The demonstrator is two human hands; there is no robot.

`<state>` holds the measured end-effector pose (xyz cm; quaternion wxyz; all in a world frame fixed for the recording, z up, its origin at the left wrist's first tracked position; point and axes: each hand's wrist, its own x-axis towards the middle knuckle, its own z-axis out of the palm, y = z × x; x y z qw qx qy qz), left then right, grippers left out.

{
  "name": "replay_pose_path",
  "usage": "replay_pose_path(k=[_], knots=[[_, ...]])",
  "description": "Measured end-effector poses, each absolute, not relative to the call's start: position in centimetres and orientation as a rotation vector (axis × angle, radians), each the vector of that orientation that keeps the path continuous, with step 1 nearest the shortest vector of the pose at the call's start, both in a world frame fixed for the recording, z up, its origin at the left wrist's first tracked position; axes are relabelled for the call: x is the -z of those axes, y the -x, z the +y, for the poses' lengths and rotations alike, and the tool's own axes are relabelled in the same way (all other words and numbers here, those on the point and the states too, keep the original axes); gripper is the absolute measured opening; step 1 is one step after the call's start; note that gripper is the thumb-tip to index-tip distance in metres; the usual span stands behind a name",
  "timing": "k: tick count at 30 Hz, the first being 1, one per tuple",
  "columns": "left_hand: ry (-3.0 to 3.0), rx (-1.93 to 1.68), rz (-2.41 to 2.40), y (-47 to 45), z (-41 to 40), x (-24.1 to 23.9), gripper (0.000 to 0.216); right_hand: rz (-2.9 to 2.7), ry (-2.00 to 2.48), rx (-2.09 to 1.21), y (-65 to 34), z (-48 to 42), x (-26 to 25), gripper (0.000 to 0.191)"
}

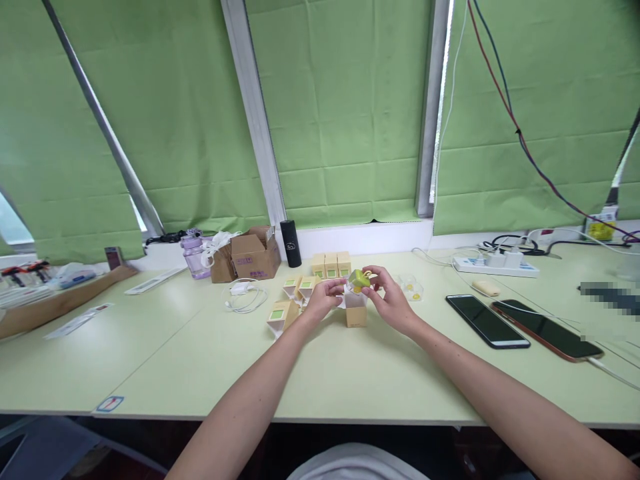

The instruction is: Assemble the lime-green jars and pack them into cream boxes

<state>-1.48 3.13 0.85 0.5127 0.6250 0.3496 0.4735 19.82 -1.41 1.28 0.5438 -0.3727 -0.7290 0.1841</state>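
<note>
A small shiny yellow-green item (359,279), its exact kind unclear, is held just above an open small cardboard box (357,316) standing upright on the table. The fingers of my right hand (389,300) are closed on the item from the right, with a yellow loop or cord at its top. My left hand (324,300) comes in from the left, fingers bent together at the item's left edge and beside the box's white flap; what they pinch is hidden. Several similar yellow boxes with green labels lie left of my left hand, the nearest box (281,316) with flaps open.
Behind my hands stand upright yellow boxes (331,265), with a clear plastic tray (410,288) to the right. Two phones (487,321) and a white power strip (495,264) occupy the right side. A brown carton (255,255), purple bottle (196,257) and black cylinder (289,244) line the back.
</note>
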Motion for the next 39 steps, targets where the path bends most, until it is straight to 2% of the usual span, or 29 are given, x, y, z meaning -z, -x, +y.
replay_pose_path(k=[18,28,39], knots=[[-1.485,-1.123,0.812,1.5,3.1,-0.8,0.067,-1.901,1.05,-0.254,-20.5,-0.6,-0.4,0.037],[-1.502,-1.119,0.833,1.9,3.7,-0.3,0.066,-1.999,1.02,-0.137,-20.6,-1.3,-0.4,0.025],[-1.504,-1.123,0.856,1.9,3.5,-0.4,0.065,-2.037,1.066,-0.138,-20.2,-1.5,-0.4,0.021]])
